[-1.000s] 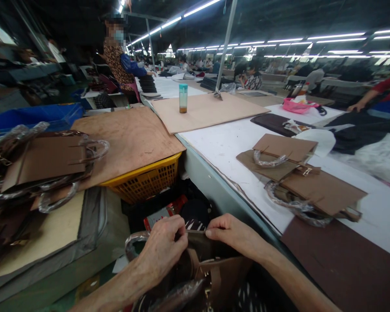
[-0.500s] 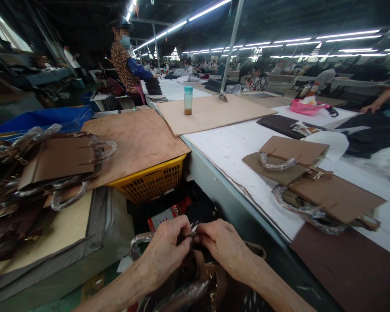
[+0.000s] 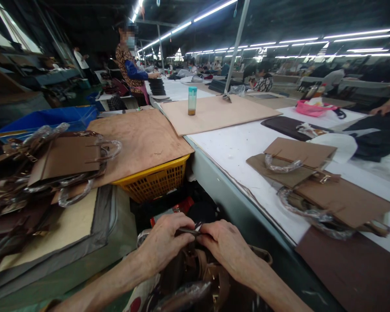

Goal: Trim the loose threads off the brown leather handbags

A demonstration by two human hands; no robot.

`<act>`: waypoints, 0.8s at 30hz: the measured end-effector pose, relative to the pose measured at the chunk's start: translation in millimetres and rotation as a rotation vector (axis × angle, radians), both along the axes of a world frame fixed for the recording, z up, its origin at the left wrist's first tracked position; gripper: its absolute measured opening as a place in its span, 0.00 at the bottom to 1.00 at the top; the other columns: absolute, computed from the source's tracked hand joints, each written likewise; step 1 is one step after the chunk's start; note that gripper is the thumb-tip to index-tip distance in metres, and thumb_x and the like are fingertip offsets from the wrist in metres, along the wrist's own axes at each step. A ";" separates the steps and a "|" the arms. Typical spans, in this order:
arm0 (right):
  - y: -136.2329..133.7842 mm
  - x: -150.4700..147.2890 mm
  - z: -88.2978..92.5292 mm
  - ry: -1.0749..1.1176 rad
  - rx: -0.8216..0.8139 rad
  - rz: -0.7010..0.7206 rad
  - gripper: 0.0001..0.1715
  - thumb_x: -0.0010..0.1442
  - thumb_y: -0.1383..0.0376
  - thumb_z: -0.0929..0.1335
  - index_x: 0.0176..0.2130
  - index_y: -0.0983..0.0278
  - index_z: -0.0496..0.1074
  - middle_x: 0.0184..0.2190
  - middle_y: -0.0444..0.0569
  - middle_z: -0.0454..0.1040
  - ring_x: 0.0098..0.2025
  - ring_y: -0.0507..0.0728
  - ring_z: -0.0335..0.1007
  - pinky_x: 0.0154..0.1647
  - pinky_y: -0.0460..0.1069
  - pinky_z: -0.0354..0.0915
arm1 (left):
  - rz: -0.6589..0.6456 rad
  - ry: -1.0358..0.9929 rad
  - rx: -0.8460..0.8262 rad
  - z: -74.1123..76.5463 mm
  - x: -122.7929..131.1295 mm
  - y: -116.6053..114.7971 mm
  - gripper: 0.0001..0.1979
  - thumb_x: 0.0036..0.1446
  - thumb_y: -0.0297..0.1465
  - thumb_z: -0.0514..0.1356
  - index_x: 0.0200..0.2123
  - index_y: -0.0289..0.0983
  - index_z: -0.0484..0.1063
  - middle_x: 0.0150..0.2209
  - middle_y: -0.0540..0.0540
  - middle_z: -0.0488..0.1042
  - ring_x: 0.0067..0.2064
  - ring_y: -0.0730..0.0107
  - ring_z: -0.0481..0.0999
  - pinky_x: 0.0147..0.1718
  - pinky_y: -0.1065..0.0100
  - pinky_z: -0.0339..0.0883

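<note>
A brown handbag (image 3: pixel 222 281) is low in front of me, partly hidden under my forearms, with gold-coloured metal fittings and a handle (image 3: pixel 185 297) wrapped in clear plastic. Above it, my left hand (image 3: pixel 165 242) pinches a thin brown strip (image 3: pixel 191 232) between thumb and fingers. Right beside it, my right hand (image 3: pixel 229 247) is closed on the same strip, its fingertips almost meeting the left ones. Whether the strip belongs to the bag's rim or to a strap I cannot tell.
Brown bags (image 3: pixel 66 158) with wrapped handles are piled at left, near a blue bin (image 3: pixel 48 119). A yellow crate (image 3: pixel 156 180) supports a board (image 3: pixel 139 134). More bags (image 3: pixel 344 195) lie on the white-covered table (image 3: pixel 227 147) at right. A bottle (image 3: pixel 192 102) stands ahead; a masked co-worker (image 3: pixel 130 69) stands beyond.
The view has shifted slightly, so the surroundings sit further right. My left hand's fingers have straightened a little along the strip; both hands keep hold of it.
</note>
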State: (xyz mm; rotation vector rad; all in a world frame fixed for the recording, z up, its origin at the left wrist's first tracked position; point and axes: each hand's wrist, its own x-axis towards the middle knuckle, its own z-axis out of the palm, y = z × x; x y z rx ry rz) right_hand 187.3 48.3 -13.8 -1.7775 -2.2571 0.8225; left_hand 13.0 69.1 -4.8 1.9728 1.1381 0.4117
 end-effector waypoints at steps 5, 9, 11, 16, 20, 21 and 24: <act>-1.5 1.3 -0.9 0.004 -0.009 0.010 0.14 0.60 0.61 0.62 0.32 0.59 0.76 0.31 0.47 0.78 0.34 0.55 0.71 0.31 0.45 0.55 | 0.057 0.028 0.099 -9.3 2.4 -3.6 0.06 0.49 0.24 0.54 0.27 0.37 0.70 0.28 0.51 0.71 0.32 0.72 0.69 0.32 0.73 0.58; -1.3 1.1 -1.9 -0.005 -0.001 0.001 0.13 0.60 0.61 0.62 0.31 0.59 0.75 0.30 0.46 0.78 0.34 0.56 0.71 0.32 0.45 0.55 | 0.093 0.037 0.117 -12.4 5.0 -7.3 0.05 0.49 0.24 0.53 0.25 0.37 0.66 0.26 0.52 0.69 0.30 0.73 0.67 0.30 0.73 0.56; -1.2 0.7 -1.8 -0.011 0.013 -0.002 0.13 0.59 0.62 0.62 0.30 0.59 0.75 0.29 0.46 0.77 0.33 0.56 0.71 0.31 0.46 0.55 | 0.105 0.066 0.114 -12.6 6.7 -8.3 0.05 0.48 0.23 0.52 0.24 0.37 0.65 0.25 0.52 0.68 0.29 0.73 0.66 0.29 0.73 0.56; -3.4 0.4 1.1 -0.016 0.013 -0.020 0.13 0.59 0.62 0.62 0.29 0.59 0.74 0.29 0.46 0.77 0.33 0.56 0.71 0.32 0.46 0.54 | 0.125 0.102 0.078 -12.9 8.7 -8.6 0.05 0.47 0.23 0.52 0.23 0.37 0.63 0.23 0.53 0.66 0.28 0.73 0.64 0.29 0.72 0.54; -4.8 0.3 1.4 0.001 0.017 -0.022 0.12 0.59 0.62 0.62 0.30 0.58 0.74 0.29 0.45 0.77 0.34 0.56 0.70 0.32 0.46 0.54 | 0.133 0.073 0.043 -12.8 7.2 -6.9 0.03 0.48 0.25 0.51 0.25 0.37 0.62 0.23 0.54 0.65 0.28 0.73 0.64 0.28 0.73 0.54; -4.5 0.4 0.9 0.014 0.017 -0.016 0.13 0.59 0.62 0.62 0.29 0.59 0.74 0.28 0.44 0.77 0.33 0.55 0.70 0.32 0.46 0.54 | 0.136 0.057 0.029 -12.8 6.3 -5.7 0.03 0.48 0.25 0.52 0.26 0.37 0.62 0.24 0.54 0.65 0.28 0.73 0.64 0.28 0.73 0.54; -2.2 1.4 -1.6 0.056 0.008 0.009 0.14 0.59 0.61 0.62 0.26 0.60 0.72 0.25 0.43 0.75 0.28 0.52 0.67 0.30 0.44 0.53 | 0.127 0.003 -0.050 -14.0 2.7 -0.4 0.02 0.47 0.26 0.53 0.27 0.37 0.64 0.24 0.55 0.66 0.29 0.73 0.65 0.29 0.74 0.55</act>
